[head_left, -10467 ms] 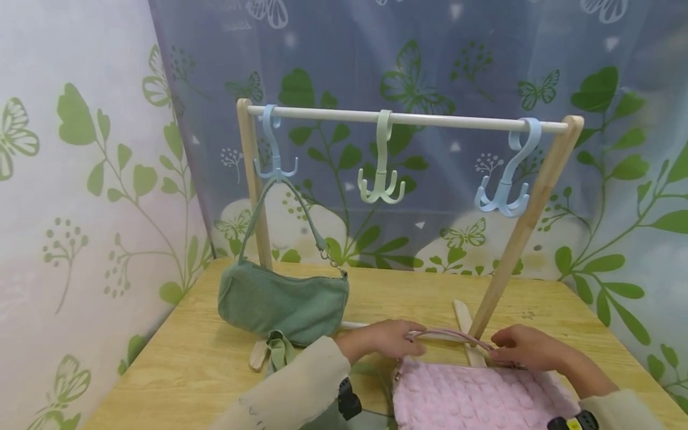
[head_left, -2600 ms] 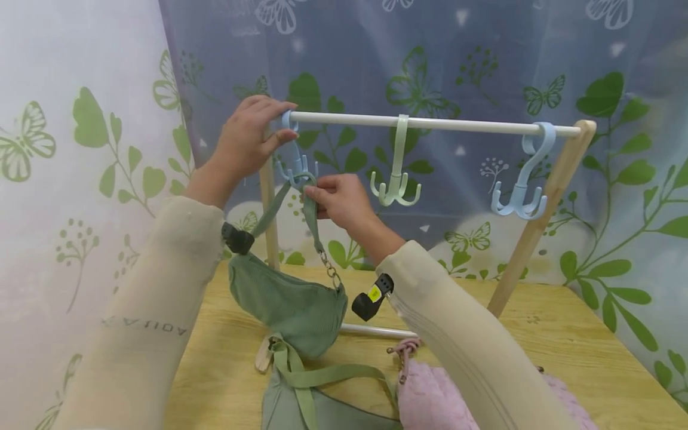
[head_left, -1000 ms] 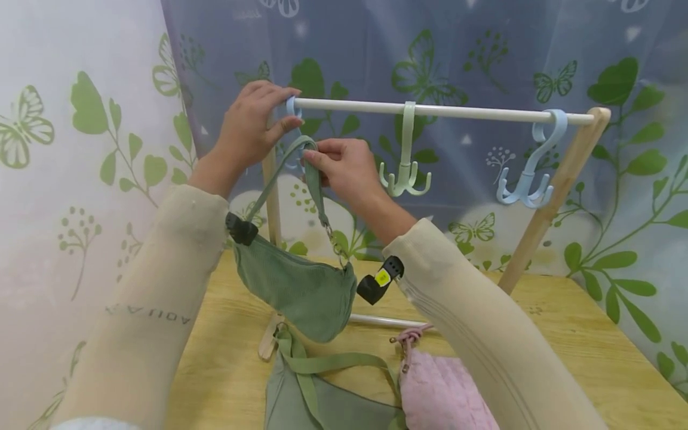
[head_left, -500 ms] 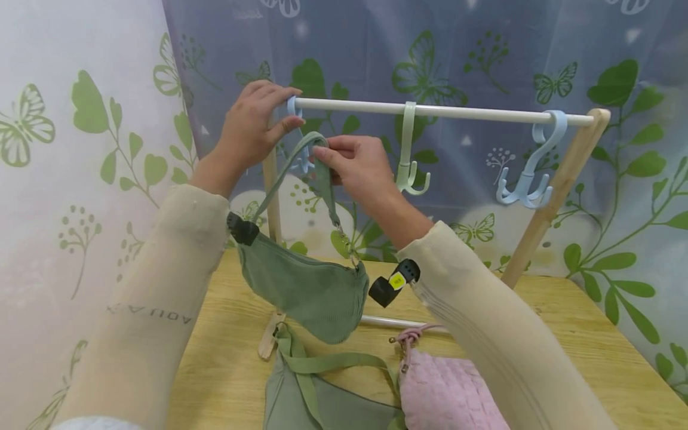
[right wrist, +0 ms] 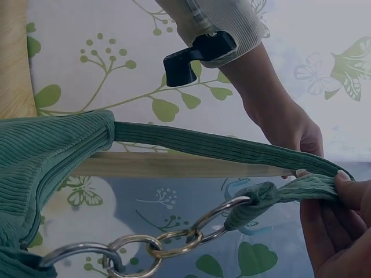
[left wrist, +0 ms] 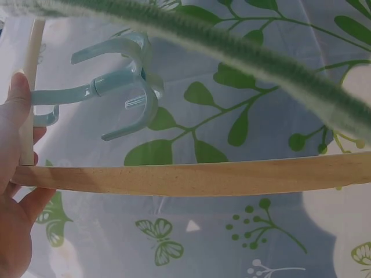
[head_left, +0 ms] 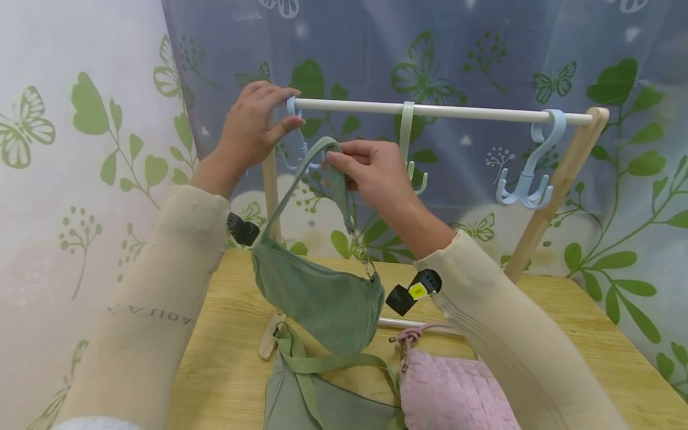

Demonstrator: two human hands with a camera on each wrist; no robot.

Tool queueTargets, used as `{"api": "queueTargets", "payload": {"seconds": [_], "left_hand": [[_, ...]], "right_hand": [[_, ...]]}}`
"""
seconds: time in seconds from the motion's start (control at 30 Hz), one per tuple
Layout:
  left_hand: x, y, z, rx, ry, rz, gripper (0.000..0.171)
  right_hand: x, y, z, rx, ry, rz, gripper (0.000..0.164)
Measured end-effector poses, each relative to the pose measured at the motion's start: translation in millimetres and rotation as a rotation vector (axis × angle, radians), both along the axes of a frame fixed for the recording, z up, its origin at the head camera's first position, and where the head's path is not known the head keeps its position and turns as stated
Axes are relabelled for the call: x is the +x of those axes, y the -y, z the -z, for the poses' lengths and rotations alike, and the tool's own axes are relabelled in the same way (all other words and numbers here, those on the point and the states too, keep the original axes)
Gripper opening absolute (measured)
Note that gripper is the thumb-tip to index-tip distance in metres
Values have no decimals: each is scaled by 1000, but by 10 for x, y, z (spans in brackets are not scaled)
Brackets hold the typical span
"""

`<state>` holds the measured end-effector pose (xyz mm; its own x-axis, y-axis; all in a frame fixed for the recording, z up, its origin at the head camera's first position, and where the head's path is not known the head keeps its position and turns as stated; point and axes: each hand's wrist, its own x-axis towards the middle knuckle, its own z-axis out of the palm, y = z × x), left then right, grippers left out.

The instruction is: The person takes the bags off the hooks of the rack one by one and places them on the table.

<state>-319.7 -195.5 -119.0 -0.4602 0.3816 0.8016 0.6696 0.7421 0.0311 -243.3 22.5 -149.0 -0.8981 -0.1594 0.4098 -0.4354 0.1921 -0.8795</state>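
My right hand pinches the shoulder strap of a green corduroy handbag, near its top. The bag hangs tilted from that grip, its right end lower, above the table. A chain of metal rings joins the strap to one end. At the rack's top left corner, my left hand grips the white rail and wooden post. Beside its fingers a light blue hook hangs on the rail. The strap is apart from the hook's prongs, behind it in the head view.
A pale green hook and another blue hook hang further right along the rail. On the wooden table lie a grey-green bag with a looped strap and a fluffy pink bag with a knotted handle.
Earlier both hands held the pink bag's handle. Later the left hand gripped the rack while the right lifted the green strap off the blue hook. The bag has since moved right, towards me.
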Motion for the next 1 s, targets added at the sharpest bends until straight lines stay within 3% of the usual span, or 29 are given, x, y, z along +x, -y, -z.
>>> {"api": "queueTargets", "payload": {"seconds": [0.43,0.6,1.0], "left_hand": [[-17,-13,1,8,31,-21,49],[-10,-20,-3,9,25,-36,49],[2,-31,0,9,47,-46,50]], "right_hand": [[132,-126,51,-40,-26,-94,25],[195,-159,56,-7,-30,-85,26],[399,-181,87,-4,-70,-155,24]]}}
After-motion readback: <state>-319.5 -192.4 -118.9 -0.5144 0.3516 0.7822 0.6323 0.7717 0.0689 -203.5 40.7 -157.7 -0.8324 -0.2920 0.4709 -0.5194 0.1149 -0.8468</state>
